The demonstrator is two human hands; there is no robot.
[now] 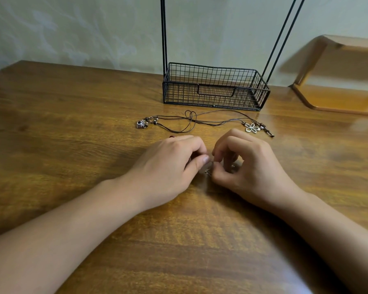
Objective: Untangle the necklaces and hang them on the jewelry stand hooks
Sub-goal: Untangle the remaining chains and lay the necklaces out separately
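Head cam shows both hands low on the table, left hand and right hand pinching a tiny silver chain between curled fingertips, while two cord necklaces lie tangled just beyond, near the wire stand.

Wooden table carries wire stand basket, corded necklaces, small shelf

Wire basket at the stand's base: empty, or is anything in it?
Empty: the wire basket shows only bare mesh; the corded necklaces lie on the table in front.
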